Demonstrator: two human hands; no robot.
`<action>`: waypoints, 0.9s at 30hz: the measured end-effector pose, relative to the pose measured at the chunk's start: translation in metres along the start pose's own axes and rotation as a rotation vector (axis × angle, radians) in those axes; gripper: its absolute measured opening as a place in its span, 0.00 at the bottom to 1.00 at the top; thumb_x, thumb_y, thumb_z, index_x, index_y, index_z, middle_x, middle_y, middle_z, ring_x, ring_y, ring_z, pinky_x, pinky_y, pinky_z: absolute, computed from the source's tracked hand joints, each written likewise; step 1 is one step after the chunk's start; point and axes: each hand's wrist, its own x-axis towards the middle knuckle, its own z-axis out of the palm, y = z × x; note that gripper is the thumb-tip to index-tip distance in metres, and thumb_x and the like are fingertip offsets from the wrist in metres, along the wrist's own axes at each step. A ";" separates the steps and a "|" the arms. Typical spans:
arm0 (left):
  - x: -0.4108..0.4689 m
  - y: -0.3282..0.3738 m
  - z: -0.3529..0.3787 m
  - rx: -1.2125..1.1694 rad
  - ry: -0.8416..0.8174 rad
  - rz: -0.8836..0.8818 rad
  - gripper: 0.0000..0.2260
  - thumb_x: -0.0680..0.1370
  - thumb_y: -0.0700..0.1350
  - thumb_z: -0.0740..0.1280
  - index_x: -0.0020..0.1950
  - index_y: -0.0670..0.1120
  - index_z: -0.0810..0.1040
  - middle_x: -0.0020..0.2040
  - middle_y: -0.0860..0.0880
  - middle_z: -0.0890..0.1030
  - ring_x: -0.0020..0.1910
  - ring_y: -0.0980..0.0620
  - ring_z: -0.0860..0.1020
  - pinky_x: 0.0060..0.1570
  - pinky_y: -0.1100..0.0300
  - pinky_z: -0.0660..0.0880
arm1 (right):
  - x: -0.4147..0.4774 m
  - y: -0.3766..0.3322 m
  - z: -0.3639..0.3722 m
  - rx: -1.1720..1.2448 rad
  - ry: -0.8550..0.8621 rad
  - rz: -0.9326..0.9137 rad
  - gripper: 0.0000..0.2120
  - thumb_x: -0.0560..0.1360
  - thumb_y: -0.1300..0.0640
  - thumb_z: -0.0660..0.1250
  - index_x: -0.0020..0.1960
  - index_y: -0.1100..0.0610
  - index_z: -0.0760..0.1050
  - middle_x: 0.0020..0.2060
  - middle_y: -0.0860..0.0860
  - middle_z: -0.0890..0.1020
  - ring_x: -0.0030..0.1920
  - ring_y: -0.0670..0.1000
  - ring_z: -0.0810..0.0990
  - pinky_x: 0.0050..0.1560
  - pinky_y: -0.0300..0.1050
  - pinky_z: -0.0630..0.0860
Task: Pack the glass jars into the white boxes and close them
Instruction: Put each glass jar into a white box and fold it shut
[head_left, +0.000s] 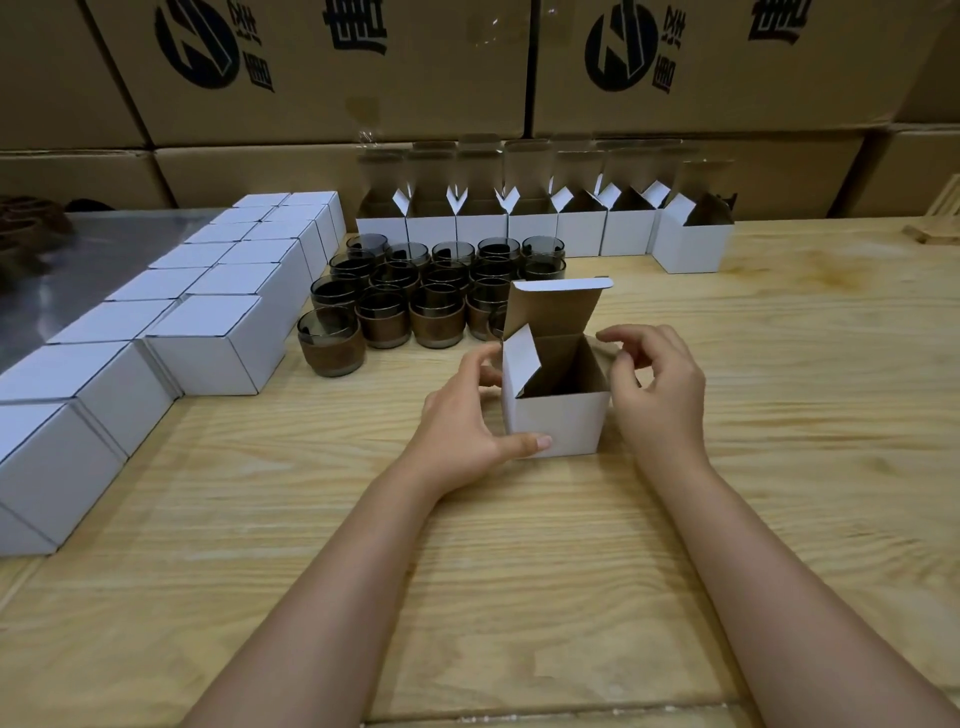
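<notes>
Partway: closed white boxes (218, 338) left of open white cardboard box (561, 421).
Left hand (462, 421) grips it; right hand (660, 384) hold unclear; brown-banded glass jars (410, 296) wait behind.

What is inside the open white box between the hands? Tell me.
Only bare brown cardboard walls show inside the open box; no jar is visible. Its front wall hides the floor.
</notes>
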 end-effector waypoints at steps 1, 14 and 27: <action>-0.002 0.001 0.000 -0.016 -0.012 0.030 0.48 0.61 0.61 0.76 0.74 0.64 0.51 0.62 0.55 0.74 0.64 0.54 0.73 0.66 0.46 0.69 | 0.001 0.001 -0.001 0.011 -0.020 -0.001 0.15 0.71 0.73 0.60 0.50 0.59 0.80 0.38 0.54 0.74 0.39 0.43 0.71 0.40 0.27 0.66; -0.010 0.010 -0.005 0.173 0.038 0.308 0.30 0.68 0.69 0.63 0.69 0.74 0.57 0.59 0.59 0.70 0.49 0.62 0.73 0.45 0.57 0.76 | 0.011 -0.003 -0.011 -0.098 -0.385 0.002 0.27 0.71 0.58 0.52 0.68 0.55 0.73 0.36 0.47 0.66 0.38 0.44 0.68 0.39 0.35 0.66; -0.004 0.001 -0.002 -0.192 0.057 -0.022 0.34 0.56 0.66 0.78 0.53 0.67 0.60 0.61 0.54 0.74 0.59 0.60 0.75 0.56 0.62 0.73 | 0.011 -0.009 -0.017 -0.253 -0.422 0.005 0.27 0.73 0.56 0.51 0.70 0.55 0.71 0.36 0.45 0.65 0.41 0.46 0.66 0.39 0.41 0.63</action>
